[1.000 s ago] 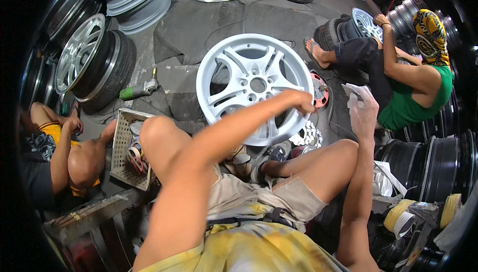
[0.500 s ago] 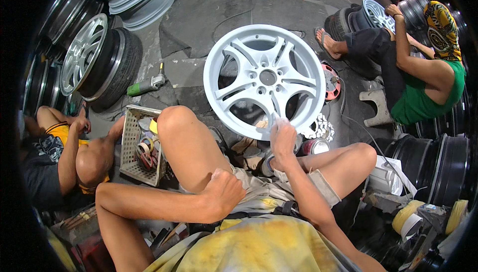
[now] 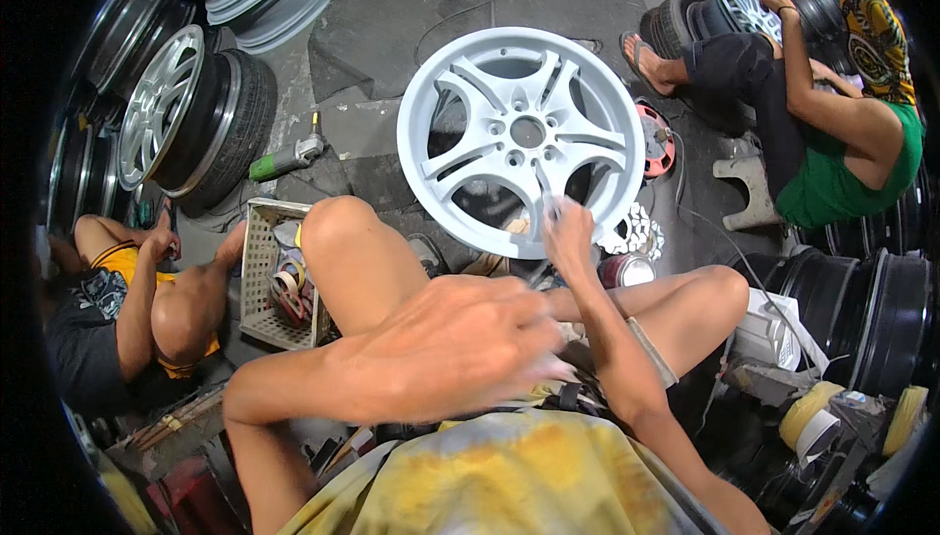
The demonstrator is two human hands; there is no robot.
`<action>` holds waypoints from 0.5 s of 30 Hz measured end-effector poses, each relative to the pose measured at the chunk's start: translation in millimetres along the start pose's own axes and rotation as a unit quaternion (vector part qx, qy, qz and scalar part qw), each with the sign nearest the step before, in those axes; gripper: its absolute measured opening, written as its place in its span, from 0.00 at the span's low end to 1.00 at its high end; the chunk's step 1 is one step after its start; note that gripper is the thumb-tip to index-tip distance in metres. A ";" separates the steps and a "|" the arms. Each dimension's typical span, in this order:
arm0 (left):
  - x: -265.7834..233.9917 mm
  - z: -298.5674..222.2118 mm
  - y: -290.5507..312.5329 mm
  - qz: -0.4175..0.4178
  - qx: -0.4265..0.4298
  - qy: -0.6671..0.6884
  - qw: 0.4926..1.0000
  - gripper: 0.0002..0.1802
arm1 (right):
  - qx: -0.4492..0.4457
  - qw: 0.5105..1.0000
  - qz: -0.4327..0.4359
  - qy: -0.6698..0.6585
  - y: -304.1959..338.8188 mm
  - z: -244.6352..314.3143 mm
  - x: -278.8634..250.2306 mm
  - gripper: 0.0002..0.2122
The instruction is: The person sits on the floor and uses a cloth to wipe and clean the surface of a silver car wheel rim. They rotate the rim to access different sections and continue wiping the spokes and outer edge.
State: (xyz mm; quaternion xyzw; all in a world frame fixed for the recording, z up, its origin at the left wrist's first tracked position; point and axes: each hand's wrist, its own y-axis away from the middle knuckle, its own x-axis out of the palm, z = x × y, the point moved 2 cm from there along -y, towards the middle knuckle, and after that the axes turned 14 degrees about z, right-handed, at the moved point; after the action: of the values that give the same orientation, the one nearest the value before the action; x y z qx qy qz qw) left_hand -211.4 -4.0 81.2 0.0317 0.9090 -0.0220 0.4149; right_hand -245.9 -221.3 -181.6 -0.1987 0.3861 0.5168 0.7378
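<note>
A light-grey alloy wheel rim [image 3: 470, 153] with paired spokes lies in front of me, face up. At one of its near spokes is my right hand [image 3: 573, 236], fingers closed and slightly blurred around something small and pale that I cannot make out. My left hand [image 3: 450, 339] is raised close in front of my body, above my lap and apart from the rim. Motion smears its fingers, so I cannot see whether it holds anything.
A basket [image 3: 284, 329] of tape rolls and tools stands by my left knee, a green angle grinder [image 3: 289, 160] beyond it. At right are a paint can [image 3: 627, 271], a red disc-like object [image 3: 658, 143] and a seated co-worker [image 3: 852, 163]. Another person [image 3: 137, 310] sits left, near stacked wheels [image 3: 225, 104].
My left hand has risen from my lap toward the view and moved right, blurring. The right hand has shifted slightly up and right along the rim's near side. The view has shifted slightly.
</note>
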 end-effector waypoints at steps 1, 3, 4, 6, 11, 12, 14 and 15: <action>-9.4 -9.6 -5.5 -0.037 0.051 0.028 0.998 0.14 | -0.010 0.998 0.002 0.058 -12.4 6.2 1.8 0.06; -26.9 -36.3 -9.0 -0.084 0.142 0.014 0.986 0.14 | -0.032 0.996 0.018 0.080 -17.7 12.1 3.3 0.08; -32.0 -49.8 -10.7 -0.060 0.161 -0.039 0.984 0.17 | -0.041 0.994 0.025 0.095 -13.7 12.4 0.6 0.09; -37.9 -69.9 -14.9 -0.011 0.191 -0.151 0.970 0.25 | -0.069 0.994 0.010 0.086 12.2 6.9 2.1 0.12; -56.4 -82.2 -20.4 0.033 0.203 -0.181 0.962 0.24 | -0.134 0.979 -0.015 0.154 7.6 14.7 22.6 0.15; -59.8 -80.2 -21.7 0.026 0.209 -0.145 0.967 0.24 | -0.130 0.976 -0.013 0.174 -3.0 17.0 19.8 0.15; -59.5 -76.2 -30.0 -0.009 0.217 -0.104 0.970 0.25 | -0.128 0.974 0.002 0.187 -20.1 17.7 14.8 0.15; -54.2 -74.9 -33.7 -0.039 0.216 -0.090 0.972 0.27 | -0.129 0.974 0.006 0.187 -19.2 17.8 14.9 0.15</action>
State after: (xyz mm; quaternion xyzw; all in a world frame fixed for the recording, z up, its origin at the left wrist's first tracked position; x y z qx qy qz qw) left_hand -235.0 -34.7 171.7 0.0831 0.8422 -0.2362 0.4775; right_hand -219.4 -207.3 -184.2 -0.3828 0.4483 0.5205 0.6178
